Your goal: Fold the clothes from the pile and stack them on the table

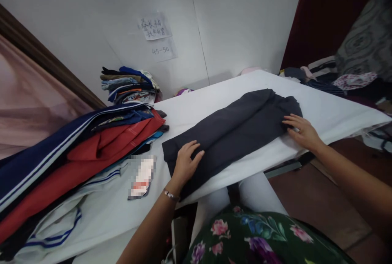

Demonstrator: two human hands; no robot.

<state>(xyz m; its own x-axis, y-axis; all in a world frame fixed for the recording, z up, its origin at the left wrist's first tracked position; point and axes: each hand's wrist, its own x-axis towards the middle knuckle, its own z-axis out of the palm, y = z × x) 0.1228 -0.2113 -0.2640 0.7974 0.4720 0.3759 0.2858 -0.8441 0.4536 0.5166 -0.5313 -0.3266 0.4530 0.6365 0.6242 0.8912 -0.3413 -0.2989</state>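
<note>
A dark grey garment, folded into a long strip, lies slantwise across the white-covered table. My left hand rests on its left end, fingers spread over the cloth, with a bracelet at the wrist. At the right end, my right hand touches the near edge of the fabric with its fingers stretched out and a ring on one of them. Neither hand grips the cloth. The garment's exact kind cannot be made out while folded.
Left of the garment lies a phone-like object, its screen blurred out. Unfolded clothes, including a red garment, are heaped at the left. Behind them rises a stack of folded clothes. More clothes lie at the back right. Handwritten paper signs hang on the wall.
</note>
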